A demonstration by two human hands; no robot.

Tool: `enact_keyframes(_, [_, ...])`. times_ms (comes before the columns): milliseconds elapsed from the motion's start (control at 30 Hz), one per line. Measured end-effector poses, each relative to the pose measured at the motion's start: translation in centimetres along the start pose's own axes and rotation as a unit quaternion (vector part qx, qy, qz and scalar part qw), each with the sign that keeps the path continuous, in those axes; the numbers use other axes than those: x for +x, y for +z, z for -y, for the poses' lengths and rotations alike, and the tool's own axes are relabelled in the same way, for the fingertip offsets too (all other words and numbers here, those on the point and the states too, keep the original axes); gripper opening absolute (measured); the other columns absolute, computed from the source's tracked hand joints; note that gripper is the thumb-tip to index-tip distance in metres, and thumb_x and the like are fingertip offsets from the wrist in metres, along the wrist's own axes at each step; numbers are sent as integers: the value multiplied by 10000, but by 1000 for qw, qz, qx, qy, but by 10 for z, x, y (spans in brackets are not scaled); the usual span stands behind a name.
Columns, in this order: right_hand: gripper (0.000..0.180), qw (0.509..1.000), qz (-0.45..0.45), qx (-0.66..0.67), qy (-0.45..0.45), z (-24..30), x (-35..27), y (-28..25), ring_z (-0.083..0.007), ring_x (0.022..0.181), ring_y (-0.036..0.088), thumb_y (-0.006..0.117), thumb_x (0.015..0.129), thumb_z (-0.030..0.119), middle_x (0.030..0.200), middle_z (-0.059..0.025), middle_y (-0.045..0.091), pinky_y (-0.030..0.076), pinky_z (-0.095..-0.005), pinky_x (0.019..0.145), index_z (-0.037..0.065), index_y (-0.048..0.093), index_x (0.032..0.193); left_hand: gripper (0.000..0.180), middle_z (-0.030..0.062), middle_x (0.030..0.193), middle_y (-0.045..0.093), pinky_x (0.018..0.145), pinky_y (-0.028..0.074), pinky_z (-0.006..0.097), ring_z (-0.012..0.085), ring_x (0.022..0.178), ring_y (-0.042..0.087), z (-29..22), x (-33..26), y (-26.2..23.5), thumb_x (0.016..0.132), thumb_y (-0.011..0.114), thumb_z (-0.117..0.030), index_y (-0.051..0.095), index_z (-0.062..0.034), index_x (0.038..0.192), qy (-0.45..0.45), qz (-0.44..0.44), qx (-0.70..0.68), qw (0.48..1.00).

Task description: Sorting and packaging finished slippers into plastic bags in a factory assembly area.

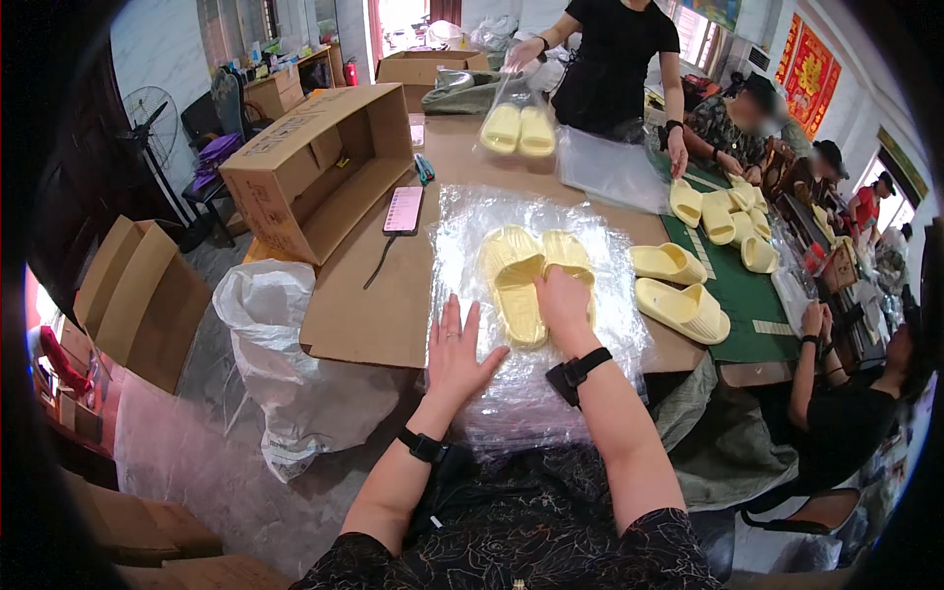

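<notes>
A pair of pale yellow slippers (515, 282) lies on a stack of clear plastic bags (457, 256) at the table's near edge. My right hand (564, 307) is curled over the right slipper of the pair, covering its middle; its fingertips are hidden. Flat on the bags, just left of the slippers, rests my left hand (458, 351), fingers spread and holding nothing. Whether the pair lies on or inside the top bag I cannot tell. Another yellow pair (680, 294) sits loose to the right of the bags.
An open cardboard box (320, 167) and a phone (404, 210) with a cable lie left. Across the table a person in black (615, 64) holds a bagged yellow pair (518, 130). More slippers (723, 218) cover a green mat (752, 310), with co-workers alongside. A white sack (280, 344) hangs at the left edge.
</notes>
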State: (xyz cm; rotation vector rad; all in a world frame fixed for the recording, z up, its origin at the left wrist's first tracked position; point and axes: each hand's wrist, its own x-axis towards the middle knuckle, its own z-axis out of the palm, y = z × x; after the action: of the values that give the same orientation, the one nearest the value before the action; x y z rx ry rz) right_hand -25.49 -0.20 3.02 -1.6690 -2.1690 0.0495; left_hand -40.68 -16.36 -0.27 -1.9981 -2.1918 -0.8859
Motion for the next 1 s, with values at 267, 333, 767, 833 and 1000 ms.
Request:
enact_keyframes(267, [396, 1000, -14, -11, -24, 7, -5, -7, -317, 762, 696, 634, 891, 390, 803, -163, 691, 551, -417, 690, -4, 617, 919, 922, 238, 1575, 251, 1180, 187, 496, 374, 1467, 229, 3, 0, 4, 866, 576, -624, 299, -25, 1509, -1, 12, 32, 999])
enact_keyframes(333, [375, 1000, 15, 9, -17, 1, -1, -5, -320, 765, 695, 628, 892, 369, 805, -168, 691, 550, -416, 697, -6, 624, 912, 942, 247, 1570, 254, 1179, 181, 506, 381, 1464, 231, 4, 0, 6, 855, 584, -632, 286, -28, 1515, 6, 10, 18, 1000])
enact_keyframes(767, [257, 999, -35, 16, -26, 3, 24, 17, -344, 750, 687, 586, 879, 266, 796, -166, 698, 540, -442, 684, 41, 686, 804, 1125, 254, 1581, 221, 1197, 156, 477, 356, 1483, 194, 0, 3, -3, 764, 695, -628, 213, 67, 1505, -9, 42, 9, 999])
enact_keyframes(833, [253, 995, -84, 59, -4, 6, 26, 16, -344, 741, 683, 596, 869, 260, 801, -167, 698, 537, -449, 682, 31, 682, 807, 1115, 248, 1583, 223, 1200, 146, 472, 352, 1486, 186, -2, 1, -4, 766, 693, -623, 222, 69, 1502, -4, 38, 11, 999])
enact_keyframes(1000, [271, 983, -114, 140, 10, -12, 17, 9, -360, 744, 673, 613, 848, 293, 761, -183, 677, 524, -469, 677, 33, 666, 791, 1107, 246, 1577, 240, 1199, 161, 458, 362, 1475, 208, -8, 1, -4, 765, 700, -621, 240, 71, 1497, -7, 42, 15, 999])
